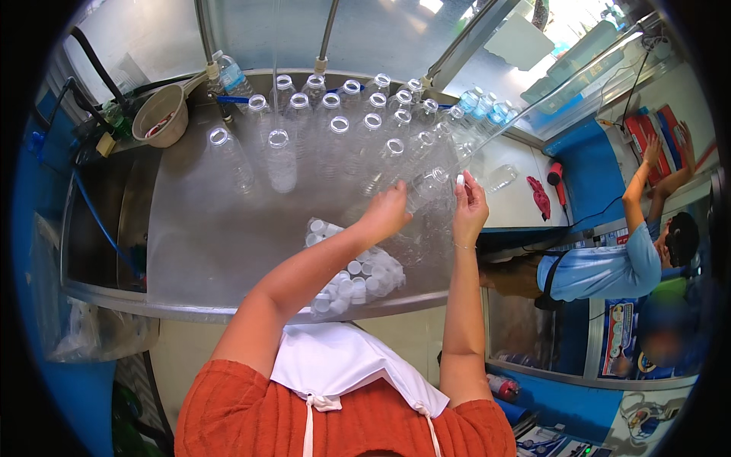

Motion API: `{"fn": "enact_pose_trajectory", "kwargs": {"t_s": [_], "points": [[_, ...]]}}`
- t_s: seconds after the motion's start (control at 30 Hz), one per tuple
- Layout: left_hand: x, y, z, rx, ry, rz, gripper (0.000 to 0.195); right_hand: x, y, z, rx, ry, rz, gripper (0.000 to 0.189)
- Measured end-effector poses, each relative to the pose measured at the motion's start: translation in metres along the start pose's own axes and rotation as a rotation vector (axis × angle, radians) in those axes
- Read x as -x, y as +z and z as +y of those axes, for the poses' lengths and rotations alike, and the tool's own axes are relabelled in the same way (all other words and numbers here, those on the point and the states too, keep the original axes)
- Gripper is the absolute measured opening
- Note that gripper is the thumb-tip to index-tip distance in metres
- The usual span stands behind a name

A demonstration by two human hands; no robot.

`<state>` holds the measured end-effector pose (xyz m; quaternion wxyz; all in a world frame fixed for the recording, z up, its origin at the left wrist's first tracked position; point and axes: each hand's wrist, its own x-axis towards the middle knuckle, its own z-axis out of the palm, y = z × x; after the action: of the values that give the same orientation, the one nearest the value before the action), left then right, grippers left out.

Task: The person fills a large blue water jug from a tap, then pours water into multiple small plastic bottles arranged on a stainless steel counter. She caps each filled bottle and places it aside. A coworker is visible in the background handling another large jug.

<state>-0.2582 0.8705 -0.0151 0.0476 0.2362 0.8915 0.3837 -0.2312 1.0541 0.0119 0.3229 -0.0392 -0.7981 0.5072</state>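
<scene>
My left hand (pixel 389 210) is closed around the lower part of a clear plastic bottle (pixel 425 189), which tilts with its uncapped mouth to the right. Between the thumb and fingers of my right hand (pixel 472 207) is a white screw cap (pixel 460 180), just beside that mouth. Below my left forearm lies a clear plastic bag (pixel 394 273) of white caps (pixel 342 285), partly hidden by the arm. Several uncapped clear bottles (pixel 339 143) stand upright behind my hands. A thin stream of water runs into one bubbling bottle (pixel 282 168) at the left of the group.
The bottles stand on a wet steel counter (pixel 194 240) with a sink basin (pixel 105 228) at its left. A dipper (pixel 163 117) sits behind the basin. Labelled bottles (pixel 485 105), a lying bottle (pixel 502 178) and a heat gun (pixel 556 177) are at right, near another person (pixel 605 265).
</scene>
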Motion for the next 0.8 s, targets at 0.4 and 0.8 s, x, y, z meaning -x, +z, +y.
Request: {"fn": "enact_pose_trajectory", "kwargs": {"t_s": [0.4,0.8], "points": [[0.036,-0.024,-0.012,0.079,0.029,0.061,0.071,0.023,0.046,-0.063,0.28,-0.479,-0.122,0.035],[0.138,-0.084,-0.087,0.107,-0.177,0.468,0.069,0.035,0.12,-0.086,0.259,-0.452,0.023,0.059]]}}
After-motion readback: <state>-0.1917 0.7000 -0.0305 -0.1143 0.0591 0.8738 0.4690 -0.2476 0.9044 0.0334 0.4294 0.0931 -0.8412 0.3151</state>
